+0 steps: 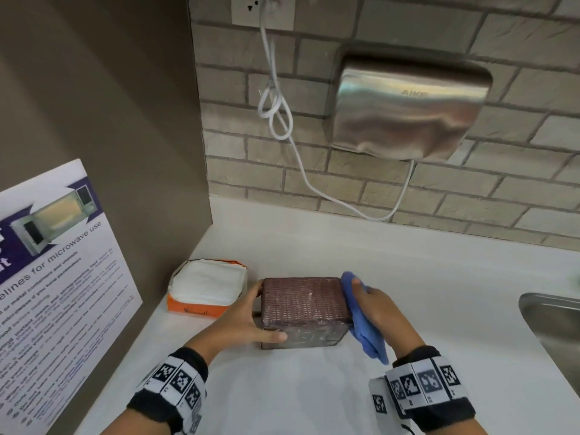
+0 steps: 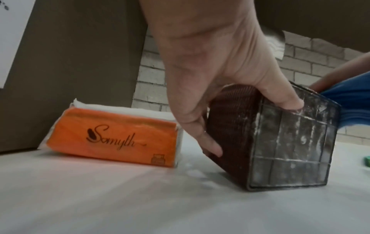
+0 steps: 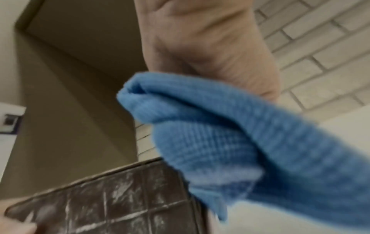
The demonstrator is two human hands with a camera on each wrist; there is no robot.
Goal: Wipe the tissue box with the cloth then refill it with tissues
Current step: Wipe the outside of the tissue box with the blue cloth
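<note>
A brown woven tissue box point(image 1: 304, 304) lies on the white counter point(image 1: 282, 390), its dusty gridded face point(image 2: 290, 142) toward me. My left hand point(image 1: 248, 321) grips its left side, thumb point(image 2: 284, 95) on the gridded face and fingers point(image 2: 208, 142) along the woven wall. My right hand point(image 1: 376, 309) holds a blue cloth point(image 1: 361, 318) against the box's right side. The cloth point(image 3: 240, 142) is bunched under the palm; the fingers behind it are hidden. An orange pack of white tissues point(image 1: 205, 288) lies left of the box, open on top.
A brown side wall with a microwave poster point(image 1: 53, 293) stands at the left. A steel hand dryer point(image 1: 408, 111) and its white cable point(image 1: 276, 111) hang on the brick wall behind. A sink point(image 1: 555, 328) is at the right. A small green object point(image 2: 366, 161) lies by it.
</note>
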